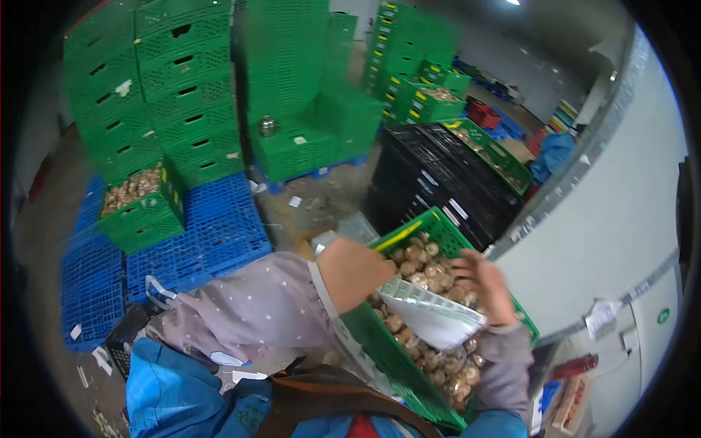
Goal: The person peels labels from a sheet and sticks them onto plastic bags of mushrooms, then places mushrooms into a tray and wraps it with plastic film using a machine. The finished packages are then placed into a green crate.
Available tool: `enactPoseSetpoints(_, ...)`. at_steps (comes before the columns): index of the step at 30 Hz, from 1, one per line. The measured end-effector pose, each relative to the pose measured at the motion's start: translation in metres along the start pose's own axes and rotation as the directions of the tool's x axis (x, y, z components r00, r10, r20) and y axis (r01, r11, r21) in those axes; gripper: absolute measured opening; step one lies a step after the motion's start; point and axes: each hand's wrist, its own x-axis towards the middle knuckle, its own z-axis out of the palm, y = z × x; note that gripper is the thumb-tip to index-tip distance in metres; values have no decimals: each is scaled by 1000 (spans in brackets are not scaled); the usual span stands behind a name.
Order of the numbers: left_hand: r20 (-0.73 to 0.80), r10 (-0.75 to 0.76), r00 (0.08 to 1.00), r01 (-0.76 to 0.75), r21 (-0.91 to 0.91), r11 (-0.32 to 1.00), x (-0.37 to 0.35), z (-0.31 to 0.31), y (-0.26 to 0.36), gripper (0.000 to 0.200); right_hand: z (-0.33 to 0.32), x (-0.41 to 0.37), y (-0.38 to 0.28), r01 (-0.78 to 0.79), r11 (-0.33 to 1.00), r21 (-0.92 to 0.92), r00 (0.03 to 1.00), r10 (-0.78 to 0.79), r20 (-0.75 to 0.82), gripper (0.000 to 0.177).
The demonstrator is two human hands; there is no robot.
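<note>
Brown mushrooms (431, 274) fill a long green crate (380, 365) right in front of me. Over them lies a tilted white sheet with green print (436, 316). My left hand (354, 274) is above the crate's left rim, back of the hand toward me, fingers curled at the sheet's upper left corner; the fingertips are partly hidden. My right hand (487, 287) reaches over the crate's right side. Its fingers are spread and bent just above the mushrooms, near the sheet's right end, with nothing in them.
Behind the crate stands a stack of black crates (438, 186). Tall green crate stacks (182, 87) rise at the left, and a mushroom-filled green crate (142, 223) sits on blue pallets (226, 226). A white wall panel (606, 219) closes off the right.
</note>
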Motion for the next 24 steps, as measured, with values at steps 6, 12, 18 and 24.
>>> enactPoseSetpoints(6,-32,-85,996,90,184,979,27,21,-15,14,56,19,-64,485,393,-781,864,-352,359,53)
enactPoseSetpoints(12,10,-209,978,203,-286,937,19,-11,-63,22,65,45,-15,372,700,-610,928,-253,275,19)
enactPoseSetpoints(18,190,-310,932,342,-748,568,1,15,-86,28,87,56,-24,195,828,-525,961,-54,272,23)
enactPoseSetpoints(24,56,-342,938,243,-811,533,-12,35,-92,20,120,74,-1,171,897,-407,985,-149,85,18)
